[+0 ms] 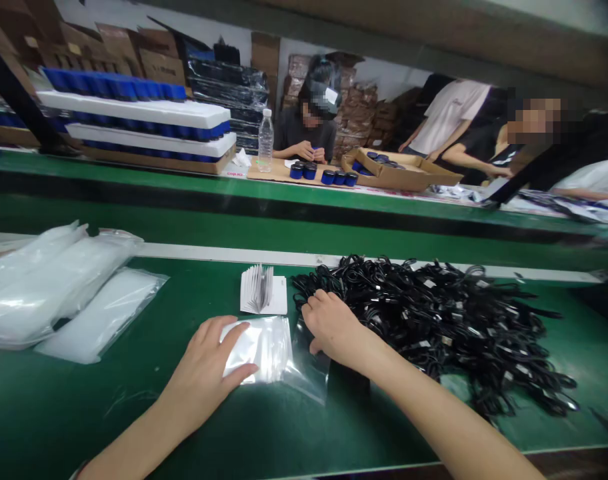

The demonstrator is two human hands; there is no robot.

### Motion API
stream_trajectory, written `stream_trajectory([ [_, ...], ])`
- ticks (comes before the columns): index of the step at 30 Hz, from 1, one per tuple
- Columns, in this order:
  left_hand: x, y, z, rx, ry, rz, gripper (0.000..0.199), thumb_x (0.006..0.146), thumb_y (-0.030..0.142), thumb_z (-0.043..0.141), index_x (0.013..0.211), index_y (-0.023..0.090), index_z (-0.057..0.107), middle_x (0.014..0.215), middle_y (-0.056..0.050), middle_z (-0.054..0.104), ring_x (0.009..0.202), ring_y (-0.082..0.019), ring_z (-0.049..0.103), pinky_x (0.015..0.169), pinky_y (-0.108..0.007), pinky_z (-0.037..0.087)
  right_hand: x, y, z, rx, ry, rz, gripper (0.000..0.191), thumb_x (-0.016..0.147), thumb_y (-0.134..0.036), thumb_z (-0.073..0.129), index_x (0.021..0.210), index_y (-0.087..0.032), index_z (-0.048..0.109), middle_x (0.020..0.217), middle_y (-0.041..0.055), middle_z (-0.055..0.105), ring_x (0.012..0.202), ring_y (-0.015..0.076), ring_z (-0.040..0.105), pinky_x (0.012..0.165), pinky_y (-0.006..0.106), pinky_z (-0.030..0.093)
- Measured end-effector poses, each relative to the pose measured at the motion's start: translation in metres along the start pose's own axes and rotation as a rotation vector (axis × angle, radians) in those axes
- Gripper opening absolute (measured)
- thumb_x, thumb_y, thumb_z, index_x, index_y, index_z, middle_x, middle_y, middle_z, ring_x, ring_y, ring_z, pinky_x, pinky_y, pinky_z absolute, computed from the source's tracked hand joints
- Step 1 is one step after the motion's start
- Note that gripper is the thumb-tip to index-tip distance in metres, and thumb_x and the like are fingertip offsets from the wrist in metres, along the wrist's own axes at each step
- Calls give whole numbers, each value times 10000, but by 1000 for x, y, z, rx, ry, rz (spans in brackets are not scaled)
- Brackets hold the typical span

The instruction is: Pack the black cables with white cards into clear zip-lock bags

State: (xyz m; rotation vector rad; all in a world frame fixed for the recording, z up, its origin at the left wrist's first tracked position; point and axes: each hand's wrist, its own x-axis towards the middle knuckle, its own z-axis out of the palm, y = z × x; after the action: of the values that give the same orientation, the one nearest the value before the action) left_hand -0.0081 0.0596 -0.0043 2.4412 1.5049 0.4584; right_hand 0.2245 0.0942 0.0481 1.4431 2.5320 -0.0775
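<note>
The left hand [217,363] presses on a stack of clear plastic bags [271,350], thumb and fingers spread. The right hand [331,327] is curled at the left edge of the pile of black cables [434,320], over a bag; its grip cannot be told. A fanned booklet stack [257,290] lies just beyond the bags.

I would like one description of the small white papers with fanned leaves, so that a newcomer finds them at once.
On the green bench, find the large heap of black cables. Just left of its near-left end, beyond the clear bags under the left hand, are the white papers. Their leaves fan upward, unlike the flat, shiny bags.
</note>
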Motion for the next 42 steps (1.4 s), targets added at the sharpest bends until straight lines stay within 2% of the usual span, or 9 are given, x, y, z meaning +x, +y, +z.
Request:
stream_trajectory([
  [7, -7, -2, 1, 69, 8, 61, 420, 841, 468, 498, 1167, 210, 560, 1164, -112, 581, 1108, -305, 514, 985, -614, 327, 0, -1, 0, 17, -3, 41, 431, 619, -268, 825, 939, -40, 648, 951, 186, 642, 922, 304, 526, 752, 356, 392],
  [12, -6, -7, 7, 70, -14, 19, 438, 847, 470, 482, 1203, 219, 533, 1237, -121, 550, 1209, -327, 452, 1010, -662, 242, -5, 2, -3, 125, 4, 18, 105, 702, -175, 737, 717, -134, 642, 793, 105, 665, 891, 269, 531, 742, 330, 373],
  [16, -12, 1, -1, -29, 28, -41, 465, 835, 491, 495, 1214, 222, 515, 1318, -124, 488, 1304, -347, 334, 1034, -658, 189, -25, -1, -16, 251, 54, -14, 109, 781, -70, 571, 718, -158, 559, 759, 36, 625, 762, 164, 536, 697, 262, 381],
  [21, -24, 43, -27, -621, -125, -190, 793, 684, 596, 629, 1358, 307, 326, 1363, -73, 460, 1214, -290, 463, 925, -405, 463, -53, -24, -10, 1131, 146, 85, 174, 794, -134, 579, 879, -208, 446, 694, -62, 548, 582, 90, 473, 534, 190, 368],
  [24, -21, 65, -33, -819, -243, -344, 363, 758, 522, 578, 972, 231, 613, 876, -25, 671, 824, -202, 628, 714, -269, 505, -60, -37, 3, 1537, 168, 179, 386, 720, -172, 691, 1022, -204, 453, 716, -63, 554, 601, 94, 475, 552, 198, 382],
  [27, -18, 71, -30, -949, -262, -455, 270, 782, 467, 558, 738, 204, 599, 636, 30, 595, 637, -140, 578, 602, -213, 453, -65, -42, 17, 1610, 157, 198, 242, 715, -197, 708, 913, -167, 572, 681, -47, 549, 607, 96, 472, 589, 216, 385],
  [32, -28, 58, -21, -830, -372, -472, 316, 804, 513, 501, 736, 209, 552, 633, 40, 538, 628, -141, 543, 582, -221, 437, -75, -47, 40, 1830, 13, 179, 171, 756, -295, 678, 767, -126, 653, 654, 14, 627, 602, 118, 552, 619, 248, 420],
  [36, -33, 48, -13, -670, -410, -397, 293, 855, 485, 436, 803, 223, 556, 766, 15, 634, 733, -162, 590, 670, -237, 443, -74, -55, 54, 1687, 33, 316, 197, 718, -280, 702, 618, -123, 635, 558, 11, 615, 514, 103, 510, 513, 216, 369],
  [42, -26, 48, -11, -658, -339, -410, 308, 833, 504, 455, 809, 220, 573, 761, 7, 658, 720, -176, 607, 655, -248, 447, -72, -53, 54, 1707, 131, 296, 174, 770, -309, 658, 779, -138, 693, 646, 8, 635, 592, 111, 538, 582, 226, 412],
])
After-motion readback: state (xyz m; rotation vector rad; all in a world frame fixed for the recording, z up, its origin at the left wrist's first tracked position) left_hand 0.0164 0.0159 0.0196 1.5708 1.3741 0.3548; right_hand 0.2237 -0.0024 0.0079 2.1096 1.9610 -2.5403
